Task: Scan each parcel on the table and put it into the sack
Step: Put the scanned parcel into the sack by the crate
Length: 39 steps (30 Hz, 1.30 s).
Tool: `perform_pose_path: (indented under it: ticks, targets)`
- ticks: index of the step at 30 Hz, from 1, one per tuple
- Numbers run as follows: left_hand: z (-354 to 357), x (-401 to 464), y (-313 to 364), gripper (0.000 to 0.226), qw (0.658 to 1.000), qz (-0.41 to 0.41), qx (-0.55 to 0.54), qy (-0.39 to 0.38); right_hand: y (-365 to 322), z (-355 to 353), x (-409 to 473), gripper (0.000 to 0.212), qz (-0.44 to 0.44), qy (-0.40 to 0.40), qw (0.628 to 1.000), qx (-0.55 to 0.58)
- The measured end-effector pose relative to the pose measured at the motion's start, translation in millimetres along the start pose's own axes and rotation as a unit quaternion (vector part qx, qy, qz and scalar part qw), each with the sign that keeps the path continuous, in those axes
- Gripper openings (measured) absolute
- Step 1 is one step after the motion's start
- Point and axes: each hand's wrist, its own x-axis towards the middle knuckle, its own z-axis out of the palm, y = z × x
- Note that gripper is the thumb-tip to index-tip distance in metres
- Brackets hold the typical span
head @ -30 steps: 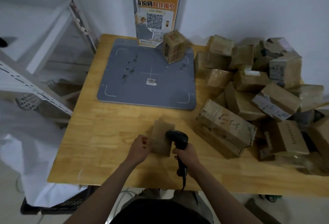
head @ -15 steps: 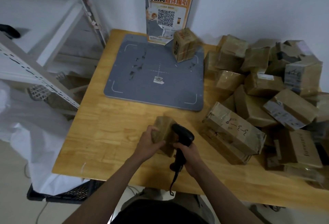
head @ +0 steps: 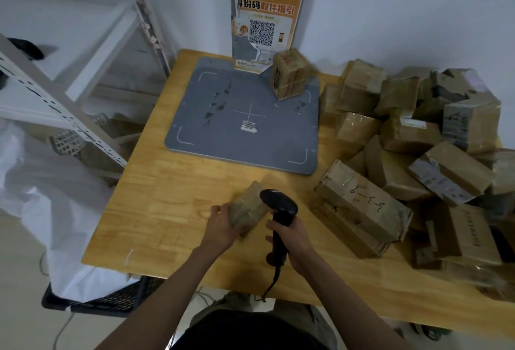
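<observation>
My left hand [head: 221, 225] grips a small brown taped parcel [head: 249, 208], tilted just above the wooden table [head: 167, 210] near its front edge. My right hand [head: 292, 241] holds a black handheld scanner [head: 279, 203] by its handle, its head right against the parcel's right side. A heap of several brown parcels [head: 412, 160] covers the right half of the table. The white sack [head: 55, 210] hangs open beside the table's left edge.
A grey scanning pad [head: 223, 132] lies at the table's back, with one upright parcel [head: 289, 76] on its far right corner before a kiosk post with a QR poster [head: 264, 29]. White metal shelving [head: 69, 93] stands left. A black crate [head: 97, 299] sits under the sack.
My left hand took hold of the small parcel and lifted and tilted it toward the scanner. The camera view shifted a little to the left.
</observation>
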Motion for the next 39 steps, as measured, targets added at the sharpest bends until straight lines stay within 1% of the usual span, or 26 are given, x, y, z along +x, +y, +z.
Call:
perform_pose_path:
  ticks: [2, 4, 8, 11, 14, 16, 18, 20, 21, 24, 26, 28, 31, 34, 36, 39]
  targets:
    - [-0.9, -0.9, 1.4, 0.065, 1.000, -0.014, -0.007, -0.005, 0.7, 2.4, -2.5, 0.022, 0.005, -0.021, 1.000, -0.015]
    - [-1.1, -0.3, 4.4, 0.060, 1.000, -0.001, 0.007, 0.002, 1.6, 2.2, -5.1, 0.024, 0.007, -0.030, 0.999, -0.011]
    - [-1.8, -1.1, 15.0, 0.059, 0.993, 0.068, 0.092, 0.026, 5.7, -9.7, -10.8, 0.034, 0.012, -0.016, 0.999, 0.042]
    - [1.1, -4.5, 24.5, 0.056, 0.978, 0.134, 0.159, 0.028, 7.1, -23.8, -15.5, 0.032, 0.012, 0.009, 0.997, 0.076]
    - [3.7, -4.5, 26.3, 0.053, 0.964, 0.169, 0.205, 0.004, 6.7, -36.5, -19.2, 0.032, 0.009, 0.026, 0.995, 0.095]
    - [5.0, -4.9, 24.0, 0.053, 0.953, 0.191, 0.233, -0.014, 7.6, -43.0, -19.9, 0.034, 0.011, 0.044, 0.995, 0.092]
    - [7.8, -7.2, 20.1, 0.055, 0.942, 0.211, 0.261, -0.015, 8.3, -46.9, -21.8, 0.035, 0.009, 0.053, 0.996, 0.075]
    - [12.0, -11.0, 15.3, 0.064, 0.937, 0.215, 0.276, 0.004, 8.4, -50.1, -25.8, 0.031, 0.002, 0.048, 0.997, 0.057]
    - [13.9, -12.7, 13.2, 0.073, 0.936, 0.210, 0.281, 0.015, 8.3, -51.7, -28.3, 0.029, -0.003, 0.045, 0.998, 0.049]
    - [19.2, -13.7, 10.1, 0.101, 0.938, 0.198, 0.282, 0.027, 5.1, -57.1, -34.6, 0.024, -0.023, 0.042, 0.999, 0.015]
    - [21.9, -11.5, 12.2, 0.109, 0.939, 0.200, 0.281, 0.015, 0.3, -60.5, -37.1, 0.022, -0.034, 0.052, 0.998, -0.019]
    - [22.3, -8.1, 17.6, 0.107, 0.935, 0.207, 0.290, 0.006, -7.2, -63.3, -38.6, 0.020, -0.045, 0.061, 0.996, -0.053]
    - [16.8, -1.2, 28.3, 0.098, 0.921, 0.225, 0.318, -0.009, -21.1, -67.4, -40.7, 0.018, -0.070, 0.059, 0.989, -0.115]
    - [2.9, 6.1, 40.1, 0.096, 0.918, 0.226, 0.324, -0.025, -39.0, -74.0, -42.4, 0.014, -0.099, 0.052, 0.977, -0.182]
    - [-11.0, 9.9, 48.9, 0.096, 0.915, 0.239, 0.324, -0.020, -53.5, -78.8, -44.5, 0.011, -0.121, 0.055, 0.958, -0.254]
    - [-35.9, 11.9, 62.9, 0.098, 0.907, 0.268, 0.325, -0.003, -73.7, -82.5, -46.9, 0.009, -0.160, 0.050, 0.917, -0.363]
